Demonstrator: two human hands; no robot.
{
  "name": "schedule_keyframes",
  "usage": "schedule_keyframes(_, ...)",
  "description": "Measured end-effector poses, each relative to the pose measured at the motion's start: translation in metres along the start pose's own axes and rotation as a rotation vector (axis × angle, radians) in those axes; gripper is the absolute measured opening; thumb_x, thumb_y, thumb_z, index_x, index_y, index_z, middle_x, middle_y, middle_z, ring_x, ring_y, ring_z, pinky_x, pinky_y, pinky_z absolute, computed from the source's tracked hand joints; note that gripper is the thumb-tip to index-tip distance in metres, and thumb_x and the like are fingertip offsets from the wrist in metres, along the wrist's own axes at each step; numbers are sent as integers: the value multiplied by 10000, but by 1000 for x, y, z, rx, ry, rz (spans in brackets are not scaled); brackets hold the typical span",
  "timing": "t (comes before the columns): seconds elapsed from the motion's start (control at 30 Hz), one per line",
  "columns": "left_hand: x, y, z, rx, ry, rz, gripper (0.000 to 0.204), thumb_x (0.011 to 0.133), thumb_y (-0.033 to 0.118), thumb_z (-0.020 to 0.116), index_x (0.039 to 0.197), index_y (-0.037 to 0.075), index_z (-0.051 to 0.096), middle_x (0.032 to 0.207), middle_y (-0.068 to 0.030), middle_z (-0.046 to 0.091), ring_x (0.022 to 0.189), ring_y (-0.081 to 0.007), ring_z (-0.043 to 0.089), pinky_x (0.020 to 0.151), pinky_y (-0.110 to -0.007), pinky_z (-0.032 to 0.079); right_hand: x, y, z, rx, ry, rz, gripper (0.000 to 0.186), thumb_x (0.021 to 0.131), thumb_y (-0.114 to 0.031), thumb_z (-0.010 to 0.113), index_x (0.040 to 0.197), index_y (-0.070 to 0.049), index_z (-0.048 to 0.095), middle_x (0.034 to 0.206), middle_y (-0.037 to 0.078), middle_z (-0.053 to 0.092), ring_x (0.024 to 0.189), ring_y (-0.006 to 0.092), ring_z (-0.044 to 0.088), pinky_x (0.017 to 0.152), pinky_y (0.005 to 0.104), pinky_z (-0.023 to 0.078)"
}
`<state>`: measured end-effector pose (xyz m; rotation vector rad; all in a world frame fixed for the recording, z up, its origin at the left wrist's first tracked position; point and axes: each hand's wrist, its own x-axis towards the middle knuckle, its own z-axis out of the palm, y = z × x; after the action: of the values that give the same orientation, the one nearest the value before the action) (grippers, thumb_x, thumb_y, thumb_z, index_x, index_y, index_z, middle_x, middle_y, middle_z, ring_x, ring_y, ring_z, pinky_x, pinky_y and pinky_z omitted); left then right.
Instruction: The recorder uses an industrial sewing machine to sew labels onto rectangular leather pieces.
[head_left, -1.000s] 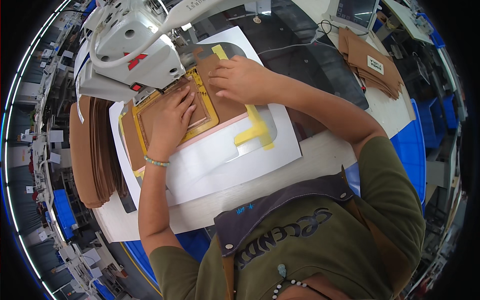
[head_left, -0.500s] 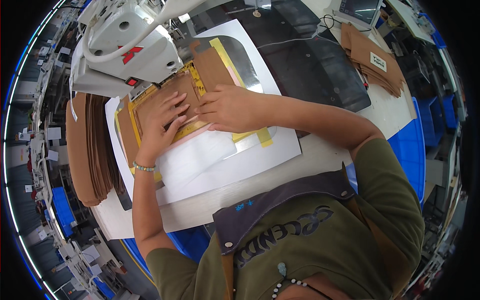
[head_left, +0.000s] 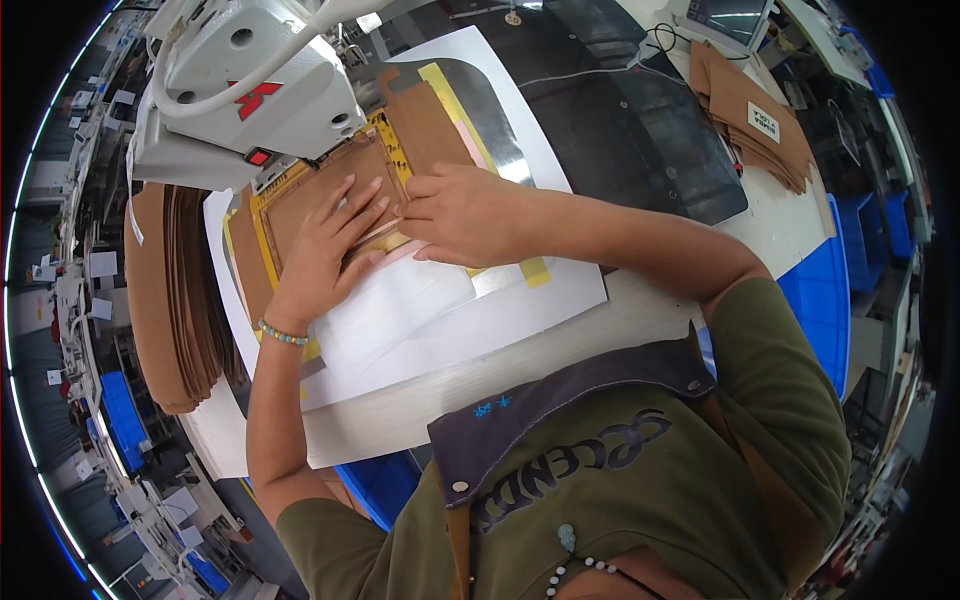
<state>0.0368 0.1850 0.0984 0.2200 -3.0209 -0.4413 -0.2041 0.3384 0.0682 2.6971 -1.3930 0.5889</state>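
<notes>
My left hand (head_left: 322, 255) lies flat, fingers spread, over a brown panel (head_left: 310, 200) set inside a yellow-edged rectangular frame (head_left: 394, 150). At the frame's lower right corner, my right hand (head_left: 465, 215) has its fingers bent and drawn together against the edge; whatever sits between them is hidden. Another brown strip (head_left: 432, 125) runs beside the frame, just beyond my right fingers. Beneath everything is a template plate with yellow tape (head_left: 537, 271), on a large white sheet (head_left: 420, 335). The white sewing machine head (head_left: 250, 95) overhangs the frame's far edge.
A thick stack of brown panels (head_left: 160, 300) stands to the left of the sheet. More brown pieces with a white label (head_left: 764, 122) lie at the far right, near a screen panel (head_left: 730, 12). A black work plate (head_left: 630, 150) adjoins the sheet; a blue bin (head_left: 820, 300) is at right.
My left hand has turned slightly and its thumb has drawn down toward the frame's near edge. My right hand stays at the corner, its fingers a little more bent.
</notes>
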Motion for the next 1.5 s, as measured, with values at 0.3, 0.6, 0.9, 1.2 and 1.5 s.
schedule_keyframes(0.3, 5, -15, -7, -109, -32, 17, 615, 975, 353, 694, 1534, 108, 624, 1685, -90, 489, 1583, -394, 384, 1278, -514, 340, 2, 2, 5, -7, 4, 32, 426, 1018, -398, 700, 1253, -43, 716, 1188, 71, 713, 1182, 240, 599, 1007, 396, 466)
schedule_keyframes(0.6, 16, -24, -11, -28, -67, 65, 801, 889, 504, 793, 1576, 148, 586, 1718, -96, 435, 1607, -402, 331, 1291, -522, 320, -1, 15, 14, -56, 43, 88, 450, 1085, -433, 605, 1328, -72, 719, 1369, 72, 707, 1306, 227, 582, 1056, 399, 458)
schedule_keyframes(0.9, 27, -48, -5, 61, 1, 46, 854, 877, 526, 793, 1595, 131, 553, 1706, -101, 449, 1578, -416, 364, 1280, -517, 325, -5, 36, 10, -60, 90, 162, 416, 1081, -421, 615, 1296, -91, 749, 1418, 79, 692, 1366, 240, 543, 1157, 422, 398)
schedule_keyframes(1.2, 38, -65, -4, 81, 18, -64, 732, 915, 470, 802, 1551, 161, 612, 1587, -144, 585, 1431, -427, 507, 1239, -495, 379, -9, 37, 9, -3, 168, 164, 372, 1073, -394, 625, 1210, -82, 776, 1426, 107, 670, 1410, 275, 517, 1185, 472, 376)
schedule_keyframes(1.5, 44, -71, 5, -42, 83, -71, 557, 1018, 287, 707, 1494, 11, 624, 1623, -171, 555, 1492, -371, 514, 1276, -439, 334, -10, 41, 8, 29, 168, 159, 342, 1052, -368, 650, 1172, -84, 799, 1418, 104, 673, 1419, 281, 515, 1177, 471, 370)
